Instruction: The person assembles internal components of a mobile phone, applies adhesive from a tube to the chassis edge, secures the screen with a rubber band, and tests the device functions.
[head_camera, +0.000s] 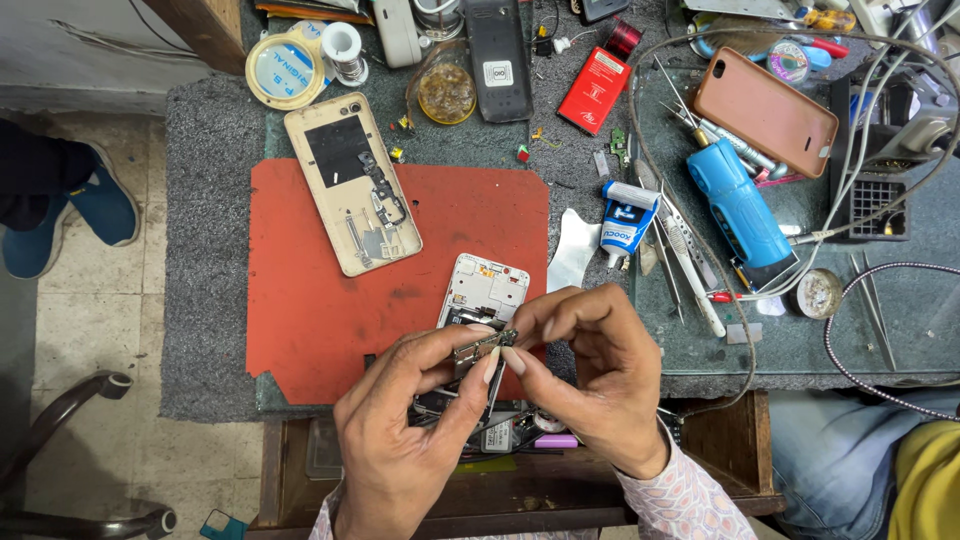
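Over the red mat (330, 320), both hands pinch a small metal part (487, 345).

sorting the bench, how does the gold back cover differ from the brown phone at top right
The gold back cover lies inside-up on the red mat, showing loose metal parts and a dark patch. The brown phone lies back-up on the glass top, closed and smooth. Both are phone-shaped, tilted, and untouched by either hand.

A phone repair workshop. A cluttered bench holds an orange work mat (330, 300), an opened phone shell (352, 182), tweezers (668, 262), a glue tube (626, 220), a blue power tool (738, 205), tape (284, 67), solder (342, 44) and loose wires (880, 290).
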